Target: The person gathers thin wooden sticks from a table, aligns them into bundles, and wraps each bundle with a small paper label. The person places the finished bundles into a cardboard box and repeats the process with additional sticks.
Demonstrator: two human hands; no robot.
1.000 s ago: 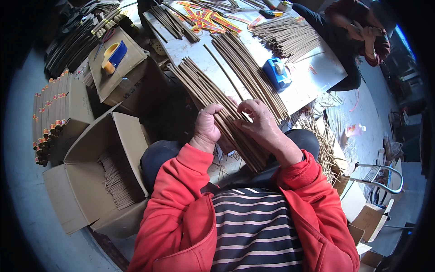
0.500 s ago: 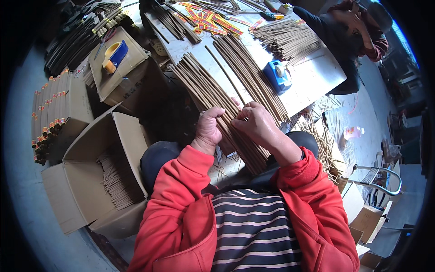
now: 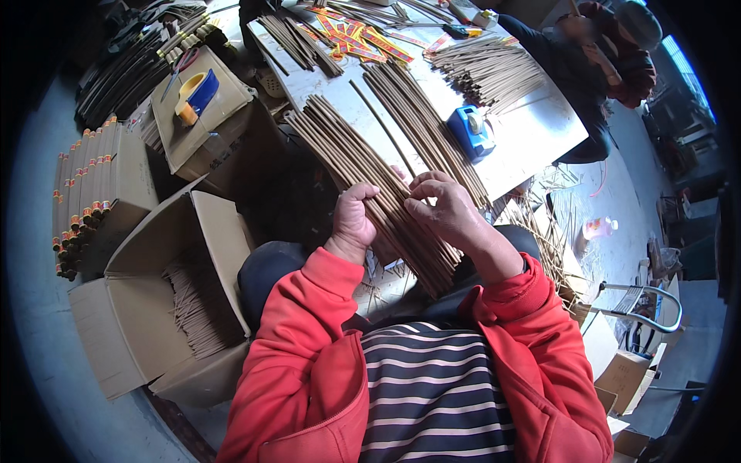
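Observation:
A flat bundle of long brown incense sticks [image 3: 351, 154] slants across my lap toward the table. My left hand [image 3: 353, 222] is closed on the bundle's left edge, thumb laid over the sticks. At the bundle's right edge, my right hand [image 3: 451, 210] has its thumb and forefinger curled together; anything pinched there is too small to make out. Just beyond it, a second row of sticks [image 3: 424, 123] lies on the white table [image 3: 540, 150]. One stick [image 3: 384, 123] lies apart in the gap between the bundle and that row.
A blue tape dispenser [image 3: 471, 133], more sticks [image 3: 494, 71] and red-yellow paper strips [image 3: 355, 38] lie on the table. An open carton [image 3: 131, 324] with sticks stands left, near a tape roll [image 3: 197, 91] and scissors [image 3: 184, 62]. Across the table sits another person [image 3: 610, 69].
My right hand has shifted slightly right, away from the bundle's middle. The bundle's far end has dipped a little. My left hand keeps its hold. The other person's hands have moved.

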